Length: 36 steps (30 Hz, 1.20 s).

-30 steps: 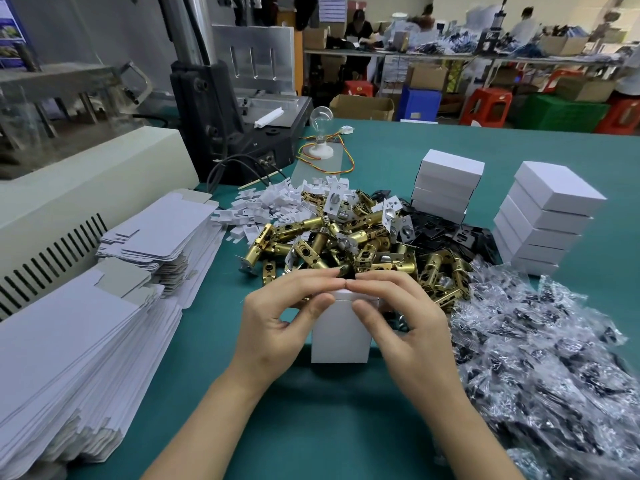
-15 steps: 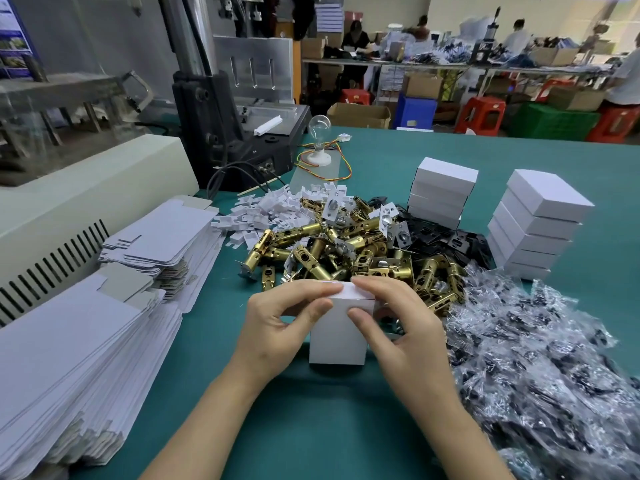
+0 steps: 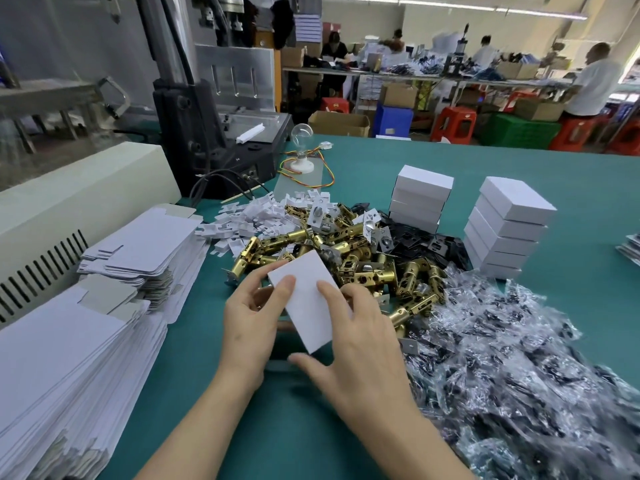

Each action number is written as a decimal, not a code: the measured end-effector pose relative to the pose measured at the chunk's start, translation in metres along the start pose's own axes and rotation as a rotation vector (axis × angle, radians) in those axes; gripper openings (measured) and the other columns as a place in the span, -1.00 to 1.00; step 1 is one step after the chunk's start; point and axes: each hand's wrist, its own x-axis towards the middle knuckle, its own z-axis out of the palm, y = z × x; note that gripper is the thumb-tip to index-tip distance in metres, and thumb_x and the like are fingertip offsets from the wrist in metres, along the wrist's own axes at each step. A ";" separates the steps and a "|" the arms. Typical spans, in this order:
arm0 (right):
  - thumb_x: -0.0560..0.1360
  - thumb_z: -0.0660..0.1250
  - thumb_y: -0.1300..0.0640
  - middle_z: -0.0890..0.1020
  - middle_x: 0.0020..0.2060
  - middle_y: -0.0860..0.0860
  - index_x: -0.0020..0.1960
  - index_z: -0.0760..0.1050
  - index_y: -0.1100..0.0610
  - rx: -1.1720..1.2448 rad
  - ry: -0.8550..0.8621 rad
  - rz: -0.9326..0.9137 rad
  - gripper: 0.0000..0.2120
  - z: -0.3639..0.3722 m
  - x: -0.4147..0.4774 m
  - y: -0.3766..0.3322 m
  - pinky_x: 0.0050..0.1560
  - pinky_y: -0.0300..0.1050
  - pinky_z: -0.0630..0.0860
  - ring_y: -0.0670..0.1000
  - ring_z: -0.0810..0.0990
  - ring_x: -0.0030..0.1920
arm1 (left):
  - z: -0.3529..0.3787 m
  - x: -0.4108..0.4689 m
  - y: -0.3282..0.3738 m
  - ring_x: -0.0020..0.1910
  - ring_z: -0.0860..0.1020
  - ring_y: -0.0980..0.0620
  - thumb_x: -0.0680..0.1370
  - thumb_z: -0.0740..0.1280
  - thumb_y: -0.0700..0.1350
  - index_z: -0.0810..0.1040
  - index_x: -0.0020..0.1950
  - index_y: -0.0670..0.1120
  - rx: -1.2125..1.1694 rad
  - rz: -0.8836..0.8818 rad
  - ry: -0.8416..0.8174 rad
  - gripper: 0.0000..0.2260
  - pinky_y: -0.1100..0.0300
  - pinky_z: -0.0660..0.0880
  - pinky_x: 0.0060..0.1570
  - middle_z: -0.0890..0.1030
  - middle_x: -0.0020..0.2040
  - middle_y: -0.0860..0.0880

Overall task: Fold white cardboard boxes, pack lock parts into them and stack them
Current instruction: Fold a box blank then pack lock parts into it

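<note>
A closed white cardboard box (image 3: 306,299) is held tilted above the green table, its broad face up. My left hand (image 3: 249,323) grips its left side, thumb on top near the upper corner. My right hand (image 3: 360,344) grips its right side, index finger on the face and thumb at the lower corner. Behind the box lies a pile of brass lock latches (image 3: 349,258). Two stacks of closed white boxes (image 3: 420,197) (image 3: 505,226) stand at the back right.
Flat unfolded box blanks (image 3: 79,351) are stacked at the left beside a beige machine (image 3: 69,209). Small white card pieces (image 3: 249,220) and black plates (image 3: 422,242) lie behind the latches. Clear bags of parts (image 3: 512,358) cover the right. A bulb on a base (image 3: 302,147) stands farther back.
The box stood upright on the table with both hands pressing its top flap; now it is lifted and turned flat-side up, tilted between both hands.
</note>
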 end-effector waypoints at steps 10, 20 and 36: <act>0.42 0.52 0.11 0.50 0.23 0.06 0.55 0.25 -0.03 0.255 -0.035 -0.032 -0.22 -0.062 0.090 0.041 0.12 -0.19 0.30 0.02 0.41 0.24 | 0.002 -0.002 0.007 0.09 0.75 -0.10 0.68 0.27 0.17 0.46 0.52 0.19 -0.120 -0.007 -0.151 -0.60 0.14 0.68 -0.22 0.73 0.21 -0.03; 0.41 0.61 0.23 0.38 0.49 0.16 0.57 0.25 0.04 0.130 -0.216 0.339 -0.15 -0.119 0.255 0.196 0.43 0.18 0.39 0.21 0.35 0.47 | 0.008 -0.004 -0.015 -0.01 0.75 -0.09 0.66 0.27 -0.06 0.67 0.25 0.00 0.123 -0.029 -0.325 -0.76 0.10 0.70 -0.20 0.76 0.10 -0.01; 0.51 0.53 0.08 0.41 0.44 0.27 0.51 0.33 0.12 -0.136 -0.320 0.303 -0.35 -0.080 0.287 0.244 0.34 0.13 0.39 0.29 0.41 0.39 | 0.017 -0.005 -0.016 0.02 0.74 -0.04 0.53 0.32 0.19 0.72 0.11 0.18 0.163 -0.032 -0.457 -0.74 0.09 0.68 -0.17 0.75 0.12 0.04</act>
